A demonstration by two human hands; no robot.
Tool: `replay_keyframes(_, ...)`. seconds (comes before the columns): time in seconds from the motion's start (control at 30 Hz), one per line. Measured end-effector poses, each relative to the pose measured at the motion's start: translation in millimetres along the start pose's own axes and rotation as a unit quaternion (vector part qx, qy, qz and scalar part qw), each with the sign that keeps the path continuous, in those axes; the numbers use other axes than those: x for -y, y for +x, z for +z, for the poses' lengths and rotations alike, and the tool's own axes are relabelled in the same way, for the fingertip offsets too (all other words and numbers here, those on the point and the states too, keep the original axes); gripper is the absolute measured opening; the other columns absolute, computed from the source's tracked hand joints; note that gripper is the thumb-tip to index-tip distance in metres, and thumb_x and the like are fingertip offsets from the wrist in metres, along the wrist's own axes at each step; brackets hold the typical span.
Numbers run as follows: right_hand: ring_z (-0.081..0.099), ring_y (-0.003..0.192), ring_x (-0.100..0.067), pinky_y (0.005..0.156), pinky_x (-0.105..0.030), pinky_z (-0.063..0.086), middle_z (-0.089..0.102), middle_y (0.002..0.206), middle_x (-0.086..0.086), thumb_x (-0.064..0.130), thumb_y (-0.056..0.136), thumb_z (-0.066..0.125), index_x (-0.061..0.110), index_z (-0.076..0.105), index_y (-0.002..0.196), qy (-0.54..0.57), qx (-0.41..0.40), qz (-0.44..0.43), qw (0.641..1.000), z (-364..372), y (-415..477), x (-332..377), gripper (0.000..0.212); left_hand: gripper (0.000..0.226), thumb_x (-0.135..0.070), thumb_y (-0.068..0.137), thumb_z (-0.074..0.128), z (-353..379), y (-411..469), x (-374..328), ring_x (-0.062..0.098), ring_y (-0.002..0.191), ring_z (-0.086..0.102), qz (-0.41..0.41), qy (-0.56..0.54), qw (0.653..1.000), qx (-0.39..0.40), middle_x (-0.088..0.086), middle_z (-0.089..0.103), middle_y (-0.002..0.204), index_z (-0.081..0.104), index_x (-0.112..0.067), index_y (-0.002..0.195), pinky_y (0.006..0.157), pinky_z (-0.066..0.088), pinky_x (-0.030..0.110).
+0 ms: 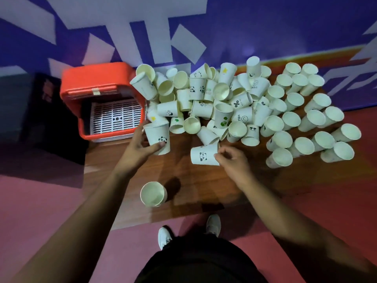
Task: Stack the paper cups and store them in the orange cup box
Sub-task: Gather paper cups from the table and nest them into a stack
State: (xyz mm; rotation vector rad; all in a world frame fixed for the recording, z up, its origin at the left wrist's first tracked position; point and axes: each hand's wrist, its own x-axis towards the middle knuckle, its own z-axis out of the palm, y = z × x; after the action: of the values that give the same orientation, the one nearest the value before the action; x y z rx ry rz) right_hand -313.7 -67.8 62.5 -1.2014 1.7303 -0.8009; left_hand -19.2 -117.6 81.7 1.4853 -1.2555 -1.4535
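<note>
Paper cups (204, 103) lie heaped across the middle of a wooden counter (204, 190). Many are buried under others, so their prints are only partly readable; pandas, smiley faces and green and yellow marks show here and there. To the right of the heap, upright cups (313, 119) stand in loose rows, mouths up. The orange cup box (98, 78) sits by the counter's left end, just beside the heap. It is smooth, rounded plastic, open toward the viewer, with a white slotted tray (116, 117) inside; the rest of its inside is in shadow. A dark block (51, 111) left of the box is too dim to identify.

The left grip (140, 148), a bare hand, is curled round a panda cup (158, 137) just in front of the box's right corner. The thumb lies across the near wall by the panda print; the fingers are mostly hidden behind the cup. The cup's long axis runs away from the person, its wide rim toward the heap and its narrow base toward the person. The right grip (234, 160) pinches the rim of a second panda cup (204, 155) at the heap's near edge. This cup is on its side, long axis left to right, base pointing left, mouth toward the hand; whether it rests on the wood cannot be told. A lone cup (153, 194) stands upright near the counter's front edge, mouth up, between the forearms.
</note>
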Motion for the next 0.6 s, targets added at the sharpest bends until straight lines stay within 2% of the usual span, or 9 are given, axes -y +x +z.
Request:
replay_keyframes(0.07,0.06,0.086,-0.01,0.066,-0.019,0.042,0.064,0.088,0.005,0.019,0.083,0.071,0.023,0.065,0.08,0.016,0.018,-0.029,0.999,19,-14,28,0.008,0.08,-0.036,0.069,0.087,-25,-16,3,0.027,0.12,0.063,0.005,-0.016,1.0,-0.014,0.006,0.065,0.13,0.045,-0.046,0.136,0.099,0.054,0.051)
replay_keyframes(0.1,0.062,0.092,-0.009,0.068,-0.015,0.044,0.066,0.094,0.008,0.019,0.083,0.072,0.024,0.065,0.086,0.032,0.031,-0.035,0.998,29,-23,41,0.009,0.079,-0.036,0.069,0.087,-35,-24,6,0.026,0.12,0.063,0.008,-0.023,0.999,-0.023,0.005,0.065,0.129,0.046,-0.044,0.136,0.1,0.054,0.051)
replay_keyframes(0.17,0.061,0.098,-0.003,0.072,-0.01,0.048,0.064,0.104,0.012,0.02,0.082,0.075,0.025,0.063,0.104,0.039,0.083,-0.045,0.995,48,-42,61,0.026,0.078,-0.035,0.07,0.086,-55,-38,15,0.024,0.121,0.062,0.011,-0.04,0.998,-0.038,0.003,0.065,0.129,0.046,-0.035,0.137,0.101,0.053,0.051)
replay_keyframes(0.27,0.057,0.109,-0.001,0.09,-0.023,0.051,0.059,0.118,0.017,0.031,0.074,0.08,0.033,0.052,0.122,-0.03,0.15,-0.103,0.983,79,-63,65,0.055,0.077,-0.034,0.068,0.086,-75,-56,29,0.019,0.122,0.062,0.005,-0.061,0.997,-0.052,-0.001,0.065,0.128,0.047,-0.031,0.135,0.097,0.055,0.043)
replay_keyframes(0.37,0.049,0.121,-0.004,0.102,-0.03,0.044,0.054,0.13,0.014,0.038,0.07,0.082,0.035,0.043,0.135,-0.105,0.186,-0.135,0.968,104,-78,58,0.075,0.076,-0.027,0.069,0.089,-88,-69,43,0.02,0.121,0.061,-0.005,-0.067,0.996,-0.059,0.003,0.063,0.128,0.047,-0.028,0.132,0.092,0.056,0.036)
replay_keyframes(0.47,0.041,0.127,-0.013,0.107,-0.031,0.038,0.051,0.135,0.007,0.038,0.073,0.08,0.028,0.038,0.142,-0.199,0.182,-0.189,0.944,126,-86,53,0.082,0.07,-0.008,0.078,0.083,-93,-80,49,0.015,0.113,0.063,-0.012,-0.063,0.996,-0.068,0.007,0.061,0.126,0.043,-0.02,0.135,0.08,0.056,0.024)
replay_keyframes(0.53,0.037,0.131,-0.015,0.108,-0.03,0.035,0.048,0.139,0.007,0.042,0.077,0.075,0.028,0.031,0.148,-0.259,0.186,-0.225,0.921,139,-89,51,0.084,0.07,-0.005,0.08,0.081,-94,-86,53,0.012,0.108,0.063,-0.011,-0.054,0.996,-0.065,0.009,0.06,0.125,0.041,-0.021,0.135,0.077,0.056,0.022)
replay_keyframes(0.6,0.033,0.135,-0.015,0.111,-0.03,0.03,0.045,0.144,0.007,0.044,0.081,0.071,0.028,0.025,0.151,-0.307,0.196,-0.244,0.899,153,-90,44,0.086,0.072,-0.006,0.079,0.082,-96,-92,58,0.018,0.111,0.063,-0.01,-0.054,0.997,-0.049,0.01,0.059,0.126,0.041,-0.024,0.135,0.079,0.056,0.023)
